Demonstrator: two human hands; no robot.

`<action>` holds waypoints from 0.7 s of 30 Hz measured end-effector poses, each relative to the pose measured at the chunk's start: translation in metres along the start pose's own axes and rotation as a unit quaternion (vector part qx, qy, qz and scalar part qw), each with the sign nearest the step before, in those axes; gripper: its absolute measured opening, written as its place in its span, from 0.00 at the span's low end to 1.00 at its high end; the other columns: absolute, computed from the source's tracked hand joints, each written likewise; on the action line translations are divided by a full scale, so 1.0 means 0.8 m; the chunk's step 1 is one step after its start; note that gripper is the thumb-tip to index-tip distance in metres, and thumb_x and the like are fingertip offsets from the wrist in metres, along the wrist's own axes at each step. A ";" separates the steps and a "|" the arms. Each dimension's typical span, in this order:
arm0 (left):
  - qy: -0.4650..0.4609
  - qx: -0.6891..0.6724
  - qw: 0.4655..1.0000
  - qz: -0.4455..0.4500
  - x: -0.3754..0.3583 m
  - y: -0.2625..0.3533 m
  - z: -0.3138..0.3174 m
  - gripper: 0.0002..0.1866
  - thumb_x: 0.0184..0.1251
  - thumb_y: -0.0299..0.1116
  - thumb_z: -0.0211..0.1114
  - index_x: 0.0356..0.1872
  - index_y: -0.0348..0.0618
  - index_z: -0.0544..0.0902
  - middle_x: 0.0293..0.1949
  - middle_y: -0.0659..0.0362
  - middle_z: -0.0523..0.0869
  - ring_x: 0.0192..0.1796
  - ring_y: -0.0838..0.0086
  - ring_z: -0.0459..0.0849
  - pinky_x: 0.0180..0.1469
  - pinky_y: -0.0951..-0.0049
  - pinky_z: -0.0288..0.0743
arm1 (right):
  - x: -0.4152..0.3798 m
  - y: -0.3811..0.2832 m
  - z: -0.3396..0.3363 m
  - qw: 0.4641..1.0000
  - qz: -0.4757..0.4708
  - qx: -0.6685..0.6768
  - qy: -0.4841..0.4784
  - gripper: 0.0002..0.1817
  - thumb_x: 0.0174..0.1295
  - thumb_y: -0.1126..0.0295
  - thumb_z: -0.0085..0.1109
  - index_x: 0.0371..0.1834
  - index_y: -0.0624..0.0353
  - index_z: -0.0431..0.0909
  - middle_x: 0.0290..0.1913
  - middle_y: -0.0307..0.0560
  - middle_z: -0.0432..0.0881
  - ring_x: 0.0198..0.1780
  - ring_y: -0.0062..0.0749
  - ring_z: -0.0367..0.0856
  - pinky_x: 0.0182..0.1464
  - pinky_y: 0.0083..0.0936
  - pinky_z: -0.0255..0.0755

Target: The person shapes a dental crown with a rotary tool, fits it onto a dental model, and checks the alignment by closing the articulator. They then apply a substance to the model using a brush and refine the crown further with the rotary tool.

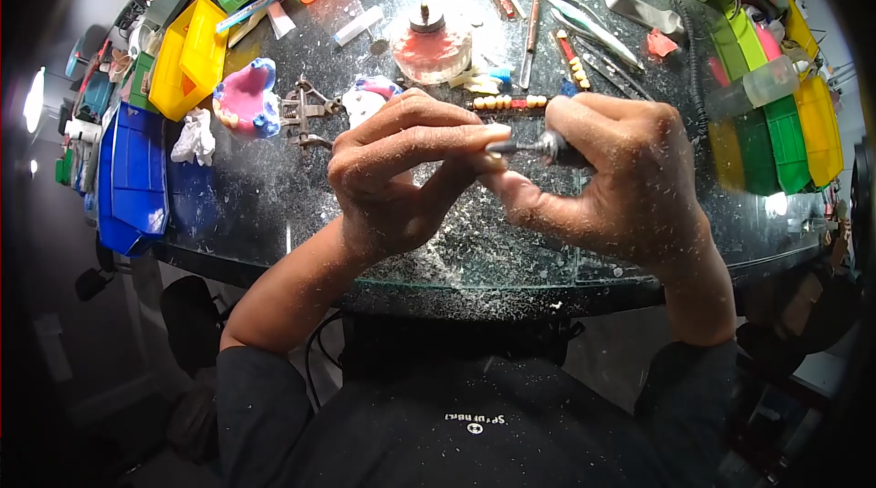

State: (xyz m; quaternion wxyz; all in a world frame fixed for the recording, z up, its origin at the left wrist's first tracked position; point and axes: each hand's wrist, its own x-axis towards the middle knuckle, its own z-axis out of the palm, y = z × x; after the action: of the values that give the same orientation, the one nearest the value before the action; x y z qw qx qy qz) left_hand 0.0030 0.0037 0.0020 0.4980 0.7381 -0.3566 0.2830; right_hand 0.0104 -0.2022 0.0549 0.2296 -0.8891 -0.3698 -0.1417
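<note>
My right hand is wrapped round a dark rotary handpiece, its metal tip pointing left. The tip meets a small pale tooth-like piece pinched in the fingertips of my left hand; the piece is mostly covered by the fingers. Both hands are dusted with pale shavings and hover over the dark table's near side. Just beyond the fingertips lies a strip of artificial teeth on red wax. A second tooth strip lies behind it, to the right.
Pink-and-blue wax model, metal articulator and white model stand left. A glass burner jar is behind my hands. Blue bin and yellow bin line the left; green bin is right. Hand tools lie back right.
</note>
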 end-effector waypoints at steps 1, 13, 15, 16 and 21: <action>0.004 -0.006 1.000 -0.002 -0.001 -0.001 0.000 0.13 0.51 0.23 0.74 0.40 0.42 0.88 0.34 0.57 0.87 0.35 0.71 0.86 0.36 0.73 0.78 | 0.001 0.001 0.000 1.000 0.004 -0.005 -0.001 0.26 0.45 0.50 0.74 0.19 0.61 0.72 0.15 0.42 0.68 0.14 0.28 0.69 0.18 0.28 0.64; 0.005 -0.044 0.998 -0.038 -0.003 0.002 -0.002 0.12 0.52 0.23 0.73 0.41 0.41 0.87 0.34 0.55 0.87 0.36 0.71 0.86 0.37 0.73 0.80 | 0.001 0.001 0.004 0.999 0.011 0.030 0.009 0.25 0.45 0.51 0.74 0.19 0.62 0.72 0.15 0.43 0.69 0.16 0.28 0.71 0.19 0.28 0.64; 0.001 -0.040 0.999 -0.036 -0.002 0.002 -0.002 0.12 0.53 0.23 0.73 0.41 0.41 0.87 0.34 0.55 0.87 0.36 0.71 0.86 0.37 0.73 0.80 | 0.000 0.000 0.004 1.000 0.013 0.028 0.002 0.25 0.45 0.52 0.74 0.18 0.62 0.72 0.15 0.43 0.69 0.15 0.28 0.70 0.19 0.28 0.64; -0.001 -0.036 0.999 -0.029 -0.001 0.003 -0.002 0.12 0.53 0.23 0.73 0.41 0.41 0.87 0.34 0.55 0.87 0.36 0.71 0.86 0.37 0.74 0.80 | -0.001 0.000 0.004 0.999 0.017 0.027 -0.006 0.25 0.45 0.52 0.74 0.18 0.62 0.71 0.15 0.43 0.69 0.15 0.29 0.70 0.19 0.28 0.64; 0.005 -0.045 0.999 -0.027 -0.001 0.003 -0.001 0.12 0.53 0.23 0.73 0.41 0.42 0.87 0.35 0.56 0.87 0.36 0.71 0.86 0.37 0.74 0.79 | 0.000 0.000 0.002 0.999 0.009 0.033 0.011 0.24 0.46 0.54 0.73 0.18 0.62 0.71 0.14 0.43 0.68 0.14 0.29 0.69 0.19 0.28 0.64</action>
State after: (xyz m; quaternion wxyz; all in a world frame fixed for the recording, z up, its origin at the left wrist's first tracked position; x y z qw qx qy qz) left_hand 0.0006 0.0040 0.0025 0.5398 0.7230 -0.3461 0.2570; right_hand 0.0106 -0.2017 0.0538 0.2638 -0.8829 -0.3635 -0.1371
